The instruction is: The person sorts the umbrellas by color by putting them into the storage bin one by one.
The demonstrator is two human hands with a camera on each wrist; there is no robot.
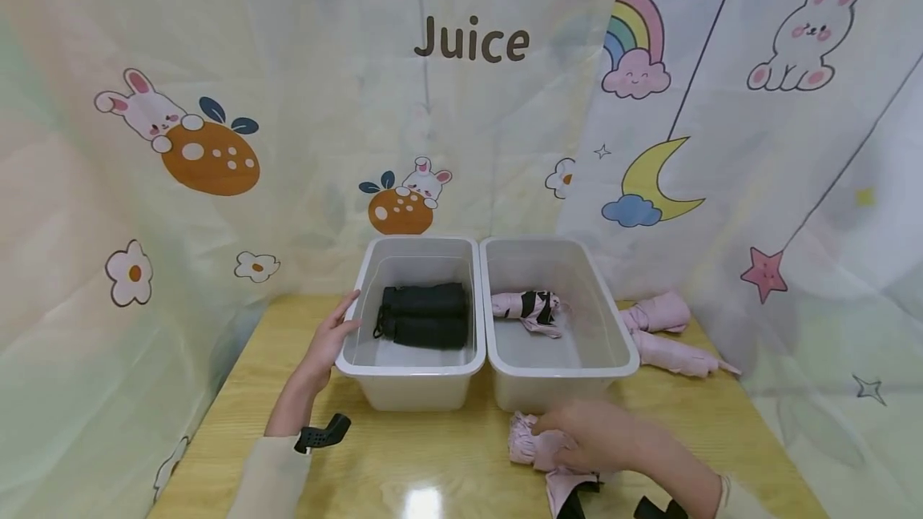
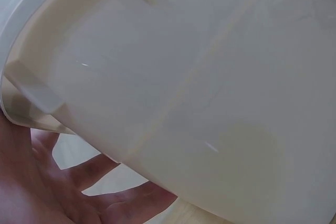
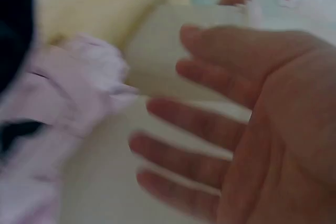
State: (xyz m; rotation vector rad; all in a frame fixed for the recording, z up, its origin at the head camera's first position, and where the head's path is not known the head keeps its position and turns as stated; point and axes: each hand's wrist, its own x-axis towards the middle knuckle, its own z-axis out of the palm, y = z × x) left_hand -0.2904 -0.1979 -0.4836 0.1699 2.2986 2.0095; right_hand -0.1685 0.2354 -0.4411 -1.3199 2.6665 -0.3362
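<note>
While the right bin (image 1: 562, 372) stands behind the pink bundle (image 1: 525, 443), both grips, left hand (image 1: 328, 348) and right hand (image 1: 606, 437), are unclosed.

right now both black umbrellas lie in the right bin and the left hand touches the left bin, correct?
The bin is wrong: the head view shows both black umbrellas in the left bin. The rest stands: the left hand touches the left bin.
</note>
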